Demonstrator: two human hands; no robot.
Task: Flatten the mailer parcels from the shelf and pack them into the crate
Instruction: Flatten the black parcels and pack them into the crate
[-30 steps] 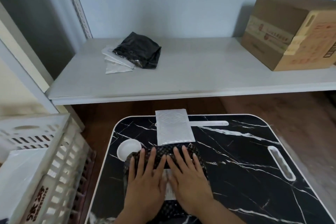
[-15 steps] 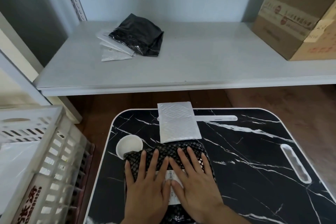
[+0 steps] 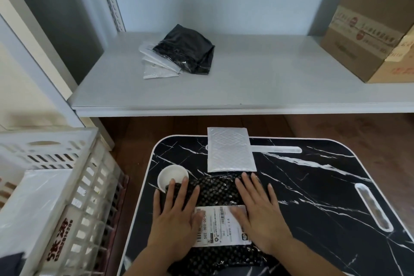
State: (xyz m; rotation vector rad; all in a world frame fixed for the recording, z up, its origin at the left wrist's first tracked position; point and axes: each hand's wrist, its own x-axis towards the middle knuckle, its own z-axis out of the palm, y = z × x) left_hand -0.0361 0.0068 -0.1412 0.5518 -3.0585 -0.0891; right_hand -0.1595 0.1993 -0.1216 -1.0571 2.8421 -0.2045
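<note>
Hands point(image 3: 177, 219) now spread apart on black mailer point(image 3: 215, 192)

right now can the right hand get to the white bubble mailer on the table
Probably yes: the right hand lies flat on the black dotted mailer, and the white bubble mailer sits uncovered just beyond its fingertips.

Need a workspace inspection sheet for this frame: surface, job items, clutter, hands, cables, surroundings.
Surface: black marble-pattern table, with slot cut-outs.
Job's things: black dotted mailer with shipping label lies flat on the table; white bubble mailer beyond it overhangs the far edge; black bag on white mailers on the shelf; white crate at left holds a white parcel.
Clutter: small white dish, partly under the dotted mailer.
Hands: left hand and right hand lie flat, palms down, on the dotted mailer.
Cables: nothing seen.
Surroundings: cardboard box on the shelf at right; wooden floor.
</note>
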